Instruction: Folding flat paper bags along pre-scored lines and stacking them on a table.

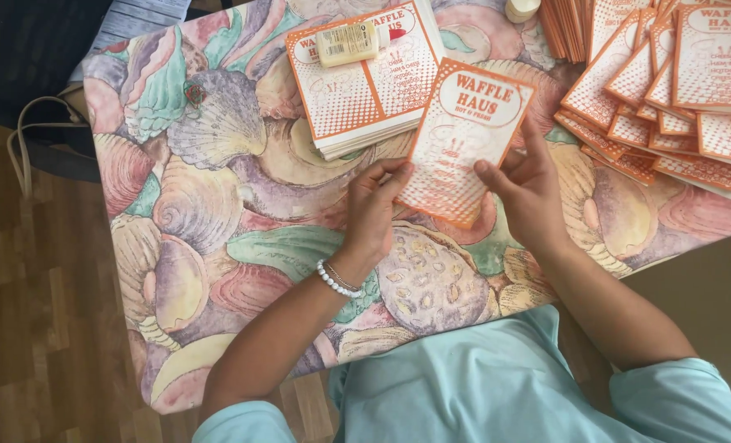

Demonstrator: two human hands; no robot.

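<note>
I hold one orange-and-white printed paper sleeve (462,139) above the table with both hands. My left hand (371,209), with a white bead bracelet at the wrist, pinches the sleeve's lower left edge. My right hand (528,190) grips its lower right side, thumb on the front and fingers behind. The sleeve is tilted slightly to the right.
A stack of flat orange-and-white sheets (357,90) lies beyond my left hand, with a pale yellow glue stick (347,43) on top. A spread pile of finished sleeves (669,98) covers the right side. The tabletop (217,205) wears a seashell-patterned cloth. Wooden floor lies at left.
</note>
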